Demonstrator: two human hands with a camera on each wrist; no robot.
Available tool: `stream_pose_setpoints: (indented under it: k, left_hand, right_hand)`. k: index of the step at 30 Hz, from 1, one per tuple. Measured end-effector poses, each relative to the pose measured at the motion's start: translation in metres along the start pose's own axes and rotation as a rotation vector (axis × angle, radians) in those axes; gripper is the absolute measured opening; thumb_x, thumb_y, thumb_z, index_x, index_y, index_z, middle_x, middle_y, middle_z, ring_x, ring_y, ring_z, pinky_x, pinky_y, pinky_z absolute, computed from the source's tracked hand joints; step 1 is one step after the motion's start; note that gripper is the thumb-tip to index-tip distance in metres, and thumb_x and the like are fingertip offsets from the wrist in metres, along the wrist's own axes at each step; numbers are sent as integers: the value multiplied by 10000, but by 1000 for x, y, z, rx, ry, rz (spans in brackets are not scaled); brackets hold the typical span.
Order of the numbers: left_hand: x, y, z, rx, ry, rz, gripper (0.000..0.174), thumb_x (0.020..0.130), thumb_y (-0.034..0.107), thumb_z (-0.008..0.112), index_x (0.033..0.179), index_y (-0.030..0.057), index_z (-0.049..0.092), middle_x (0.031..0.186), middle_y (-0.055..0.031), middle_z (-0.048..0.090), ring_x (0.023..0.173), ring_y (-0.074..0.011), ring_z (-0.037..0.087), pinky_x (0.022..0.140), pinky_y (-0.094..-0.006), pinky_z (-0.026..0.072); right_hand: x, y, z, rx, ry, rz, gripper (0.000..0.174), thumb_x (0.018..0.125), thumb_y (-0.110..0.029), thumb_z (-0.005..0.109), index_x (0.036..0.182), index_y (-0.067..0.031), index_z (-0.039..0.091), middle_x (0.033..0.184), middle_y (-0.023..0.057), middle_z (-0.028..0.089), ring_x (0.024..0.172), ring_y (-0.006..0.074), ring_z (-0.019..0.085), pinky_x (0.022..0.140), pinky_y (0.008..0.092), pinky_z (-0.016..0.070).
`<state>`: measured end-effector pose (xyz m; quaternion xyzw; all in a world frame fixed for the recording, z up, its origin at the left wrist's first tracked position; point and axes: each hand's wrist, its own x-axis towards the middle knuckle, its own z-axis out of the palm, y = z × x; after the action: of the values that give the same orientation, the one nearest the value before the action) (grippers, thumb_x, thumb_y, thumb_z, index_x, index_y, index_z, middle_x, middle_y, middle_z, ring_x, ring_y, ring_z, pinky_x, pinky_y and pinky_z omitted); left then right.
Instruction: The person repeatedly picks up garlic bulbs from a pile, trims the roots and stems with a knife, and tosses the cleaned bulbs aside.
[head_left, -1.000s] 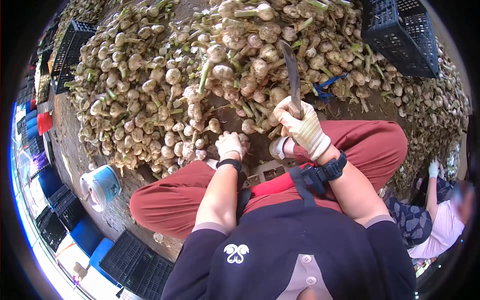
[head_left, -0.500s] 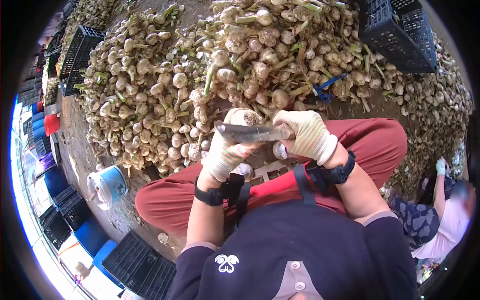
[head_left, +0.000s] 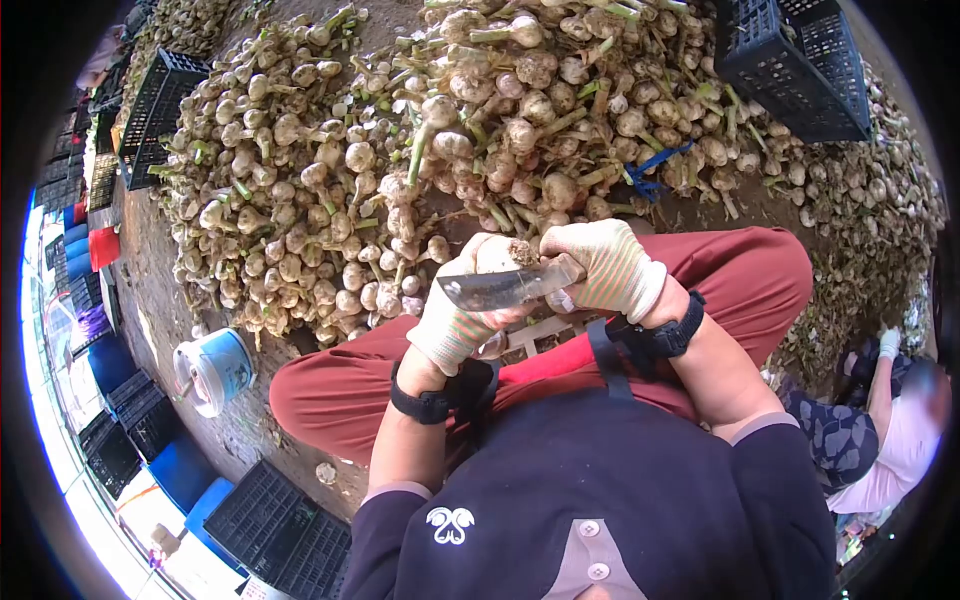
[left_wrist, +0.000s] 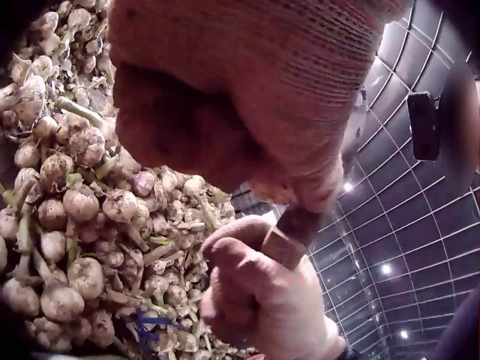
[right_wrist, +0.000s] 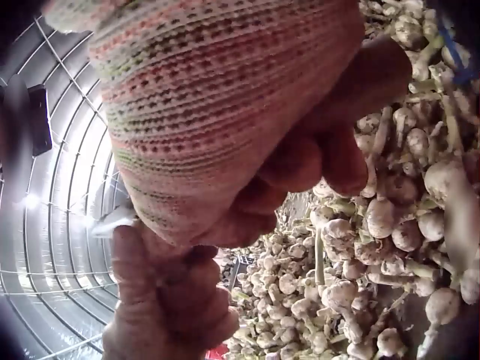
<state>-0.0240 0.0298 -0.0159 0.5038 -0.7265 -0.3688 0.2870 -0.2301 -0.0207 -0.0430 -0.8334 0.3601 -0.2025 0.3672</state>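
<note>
Both hands wear striped knit gloves and meet over the lap. My left hand (head_left: 450,325) holds a garlic bulb (head_left: 494,258), its brown root end turned toward the right hand. My right hand (head_left: 612,265) grips a knife by its wooden handle (right_wrist: 386,75), which shows past the fist in the right wrist view. The broad blade (head_left: 495,291) points left across the left hand, right at the bulb. In the left wrist view the left glove (left_wrist: 255,82) fills the top and hides the bulb, with the right hand (left_wrist: 262,300) below.
A large heap of garlic (head_left: 290,200) with stems lies ahead and to both sides. A black crate (head_left: 795,70) stands at the upper right, and a white-and-blue bucket (head_left: 215,372) at the left. Another person (head_left: 890,430) sits at the right. Blue string (head_left: 650,175) lies on the heap.
The left hand has come up from the heap's edge with a garlic bulb. The right hand has lowered the knife from upright to level across the left hand, and the blade's flat now faces up more.
</note>
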Motion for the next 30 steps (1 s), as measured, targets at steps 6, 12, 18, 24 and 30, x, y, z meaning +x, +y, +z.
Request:
stream_pose_setpoints:
  k: [6,12,18,24,30]
  left_hand:
    - [-8,20,-6,-340,-120,-348,438,644,164,802,1017,71,592,893,-35,621,847,-133,589,777,-245,469]
    - [-6,22,-34,-1017,-11,-181,507,744,241,739,1157,65,504,980,-7,560,911,-130,555,810,-266,461]
    - [2,15,-22,-1157,274,-224,575,872,218,624,1353,41,363,1273,-102,501,1082,-168,529,967,-316,417]
    - [1,23,-1,-1661,450,-241,582,840,170,670,1343,84,391,1304,-128,489,1190,-267,496,904,-432,483]
    - [8,3,2,-2307,541,-260,192,888,279,569,961,103,597,801,-40,507,720,-187,430,651,-281,442]
  right_hand:
    - [1,32,15,154,-16,-111,170,696,-167,630,845,-115,568,689,115,590,670,348,606,592,416,485]
    - [8,55,21,204,245,136,52,772,-49,611,798,-78,577,650,74,588,599,212,605,588,314,490]
    - [7,11,8,696,162,561,64,818,-10,592,778,-60,585,647,-59,529,594,10,456,531,210,405]
    - [3,-6,18,871,118,621,41,846,-50,598,822,-78,615,656,-48,572,545,33,490,491,209,406]
    - [3,-20,21,978,358,476,8,851,-44,612,855,-48,606,649,-23,571,527,56,494,480,217,410]
